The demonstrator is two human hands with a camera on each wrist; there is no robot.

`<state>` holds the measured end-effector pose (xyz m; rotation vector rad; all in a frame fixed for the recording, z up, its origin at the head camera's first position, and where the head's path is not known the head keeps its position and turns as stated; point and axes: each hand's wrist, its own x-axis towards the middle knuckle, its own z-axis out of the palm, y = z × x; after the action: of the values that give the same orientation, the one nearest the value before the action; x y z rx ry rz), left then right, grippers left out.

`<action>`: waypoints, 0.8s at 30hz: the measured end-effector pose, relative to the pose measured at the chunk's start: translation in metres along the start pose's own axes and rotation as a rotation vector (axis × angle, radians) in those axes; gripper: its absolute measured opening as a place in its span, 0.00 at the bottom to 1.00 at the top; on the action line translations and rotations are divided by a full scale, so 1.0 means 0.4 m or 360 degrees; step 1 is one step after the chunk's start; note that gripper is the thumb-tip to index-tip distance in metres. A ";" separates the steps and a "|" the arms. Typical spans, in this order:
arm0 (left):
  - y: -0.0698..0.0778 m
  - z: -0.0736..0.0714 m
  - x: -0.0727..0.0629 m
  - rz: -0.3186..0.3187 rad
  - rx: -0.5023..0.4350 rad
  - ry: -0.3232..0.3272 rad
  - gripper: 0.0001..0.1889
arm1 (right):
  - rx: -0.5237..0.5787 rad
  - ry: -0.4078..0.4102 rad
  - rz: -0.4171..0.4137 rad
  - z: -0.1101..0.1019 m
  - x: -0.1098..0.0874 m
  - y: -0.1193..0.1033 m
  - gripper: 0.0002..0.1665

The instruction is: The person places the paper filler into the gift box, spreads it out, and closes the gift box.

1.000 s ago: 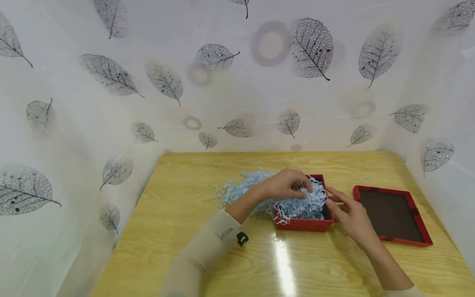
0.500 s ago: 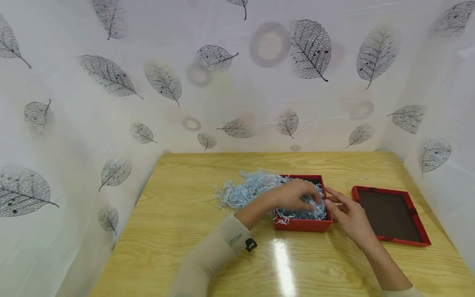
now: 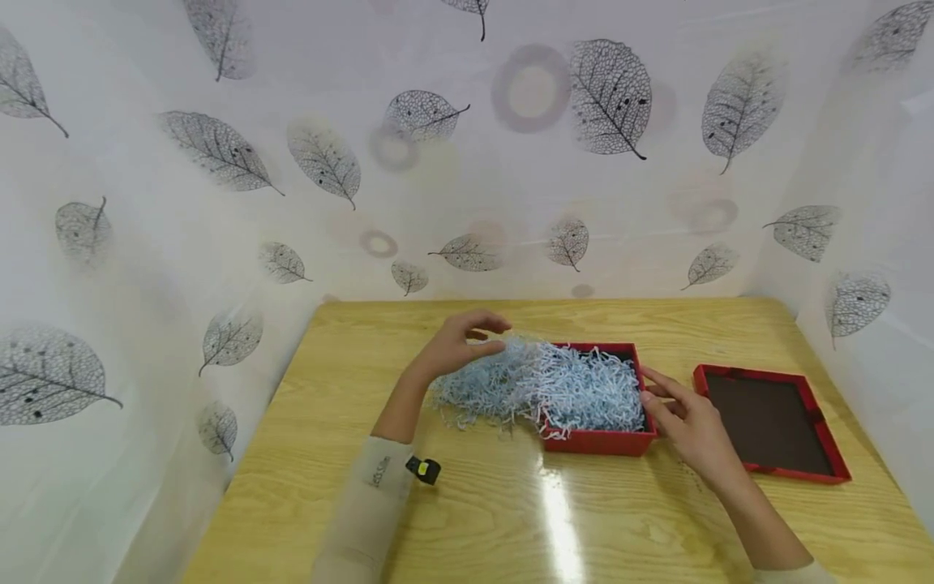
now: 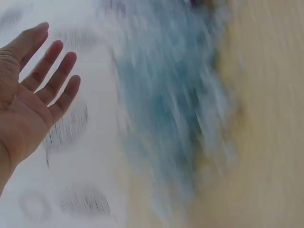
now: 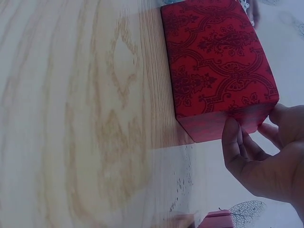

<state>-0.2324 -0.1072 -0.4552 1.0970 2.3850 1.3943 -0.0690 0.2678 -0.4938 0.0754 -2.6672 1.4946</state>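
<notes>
A red patterned box [image 3: 598,442] stands on the table, filled with pale blue shredded paper [image 3: 591,389]. A loose heap of the same shreds [image 3: 485,385] lies against its left side, joined to the filling over the rim. My left hand [image 3: 460,345] hovers above that heap, fingers loosely spread and holding nothing; the left wrist view also shows this hand [image 4: 40,90] bare, beside blurred shreds [image 4: 171,104]. With its fingertips, my right hand [image 3: 689,422] touches the box's right end wall. In the right wrist view its fingers [image 5: 231,137] rest on the red end.
A red-rimmed lid [image 3: 769,422] with a dark inside lies upturned right of the box, near my right forearm. The wooden table [image 3: 328,422] meets a leaf-printed backdrop [image 3: 467,186] at the back and both sides. A small black device [image 3: 423,469] sits on my left cuff.
My left hand went further right over the box, then lifted off and swung left above the heap. Shreds now cover more of the box's opening. The right hand stays put.
</notes>
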 end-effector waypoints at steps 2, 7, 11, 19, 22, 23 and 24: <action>-0.040 -0.030 -0.054 -0.0117 -0.0015 0.0025 0.24 | -0.0011 0.0000 -0.0002 0.001 0.001 -0.001 0.31; -0.108 -0.055 -0.159 -0.0320 0.0016 -0.0053 0.36 | -0.0001 -0.0005 0.0013 0.002 0.000 -0.003 0.31; -0.130 -0.045 -0.206 -0.0378 0.0046 -0.0087 0.41 | 0.0029 -0.0021 0.0039 0.000 0.000 -0.003 0.32; -0.135 0.007 -0.212 -0.0350 0.0123 -0.0139 0.45 | 0.0008 -0.0013 0.0043 -0.001 -0.003 -0.001 0.32; -0.136 0.023 -0.201 -0.0322 0.0193 -0.0139 0.44 | 0.0019 -0.0010 0.0030 0.001 -0.003 -0.003 0.31; -0.136 0.026 -0.198 -0.0319 0.0214 -0.0137 0.43 | 0.0023 -0.0011 0.0027 0.001 -0.003 -0.003 0.31; -0.135 0.029 -0.195 -0.0318 0.0238 -0.0134 0.42 | 0.0029 -0.0012 0.0026 0.002 -0.003 -0.003 0.31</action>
<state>-0.1986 -0.1672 -0.5216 0.8994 2.4914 1.0999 -0.0678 0.2665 -0.4931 0.0609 -2.6662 1.5267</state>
